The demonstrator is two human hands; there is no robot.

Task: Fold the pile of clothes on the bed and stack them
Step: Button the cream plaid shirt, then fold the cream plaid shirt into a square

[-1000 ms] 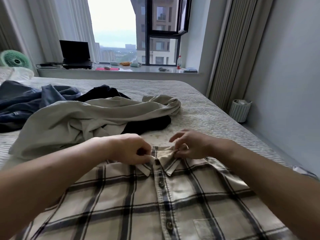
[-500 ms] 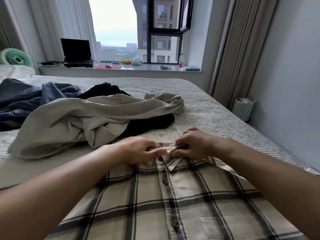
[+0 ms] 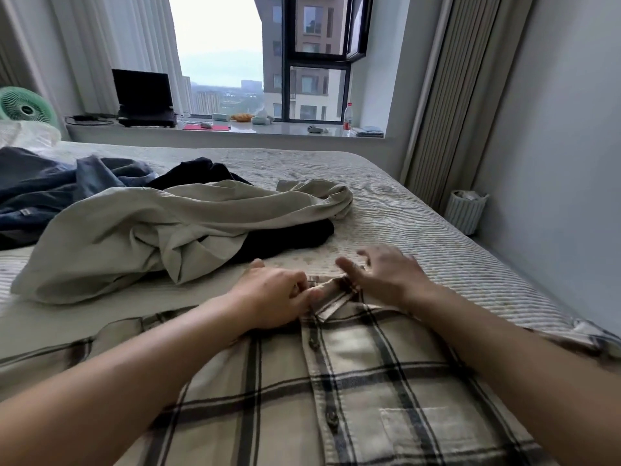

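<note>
Seen from a head-worn camera looking down a bed point(image 3: 420, 227) covered in a ribbed, pale quilt. A cream shirt with a dark plaid check point(image 3: 353, 381) lies flat and face up at the near end, its button placket running toward the viewer and a chest pocket to the right of it. The left hand point(image 3: 275, 294) has its fingers curled, pinching the soft collar point(image 3: 332, 294) at the shirt's far edge. The right hand point(image 3: 383, 270) hovers just beyond the collar with fingers spread and relaxed, gripping nothing. Beyond the shirt, to the left, a rumpled beige garment point(image 3: 161, 230) drapes over a black garment point(image 3: 289, 238), with crumpled dark blue clothes point(image 3: 50, 193) farther left. Right of the shirt the quilt runs bare to the mattress edge, then a narrow floor gap and a grey wall point(image 3: 554, 146).
</note>
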